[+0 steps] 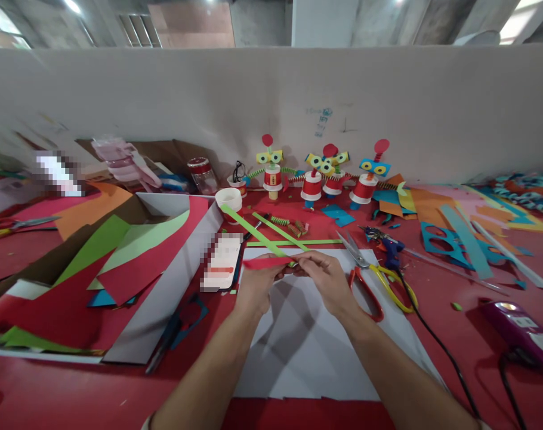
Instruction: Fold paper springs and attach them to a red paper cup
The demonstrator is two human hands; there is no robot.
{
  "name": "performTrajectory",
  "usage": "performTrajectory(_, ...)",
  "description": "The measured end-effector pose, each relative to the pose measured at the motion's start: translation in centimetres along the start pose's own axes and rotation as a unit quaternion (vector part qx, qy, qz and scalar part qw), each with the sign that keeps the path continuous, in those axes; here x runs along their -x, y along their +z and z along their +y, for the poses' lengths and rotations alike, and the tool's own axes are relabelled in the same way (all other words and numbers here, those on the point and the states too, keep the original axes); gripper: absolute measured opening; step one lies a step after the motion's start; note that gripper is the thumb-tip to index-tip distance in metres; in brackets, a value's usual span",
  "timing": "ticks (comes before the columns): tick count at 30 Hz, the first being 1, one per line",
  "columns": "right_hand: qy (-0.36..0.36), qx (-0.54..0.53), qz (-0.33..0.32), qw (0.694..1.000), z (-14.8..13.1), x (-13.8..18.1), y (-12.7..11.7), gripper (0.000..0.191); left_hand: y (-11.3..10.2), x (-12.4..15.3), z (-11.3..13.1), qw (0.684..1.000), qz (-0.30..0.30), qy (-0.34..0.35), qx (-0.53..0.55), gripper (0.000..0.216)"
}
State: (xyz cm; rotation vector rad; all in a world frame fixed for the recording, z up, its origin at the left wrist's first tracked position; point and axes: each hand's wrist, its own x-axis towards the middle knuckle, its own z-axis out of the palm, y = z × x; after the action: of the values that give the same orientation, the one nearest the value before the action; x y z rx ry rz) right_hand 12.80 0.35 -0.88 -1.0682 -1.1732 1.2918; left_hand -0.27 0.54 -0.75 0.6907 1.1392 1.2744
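Both hands meet over a white sheet (307,352) on the red table. My left hand (258,285) and my right hand (326,276) pinch the crossing point of a red paper strip (265,262) and a green paper strip (249,228). The red strip points left from my fingers. The green one runs up and to the left toward a white roll of tape (229,198). Fingers of both hands are closed on the strips.
Scissors (370,278) with red and yellow handles and a blue glue gun (390,248) lie right of my hands. Several red-cup paper robots (314,179) stand by the wall. Coloured paper sheets (132,251) pile up at left, scraps (459,233) at right. A phone (222,263) lies nearby.
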Motion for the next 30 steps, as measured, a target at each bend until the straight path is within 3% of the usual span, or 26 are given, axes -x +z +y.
performTrajectory(6,0.08,-0.058,-0.015,0.995,-0.4,-0.3,-0.2,0.02,-0.3,0.1,0.2,0.999,-0.044,0.0,-0.019,0.02)
performTrajectory(16,0.087,-0.101,-0.011,0.991,-0.4,-0.2,-0.3,0.023,-2.1,-1.4,-0.1,0.984,-0.132,0.024,-0.113,0.018)
performTrajectory(25,0.102,-0.196,0.001,0.975,-0.9,0.0,0.3,0.025,-1.1,-0.2,1.8,0.99,-0.134,-0.028,0.027,0.021)
performTrajectory(30,0.102,-0.248,0.036,0.963,-0.8,-0.2,0.2,0.022,-0.9,0.2,1.3,0.986,-0.159,0.007,0.04,0.024)
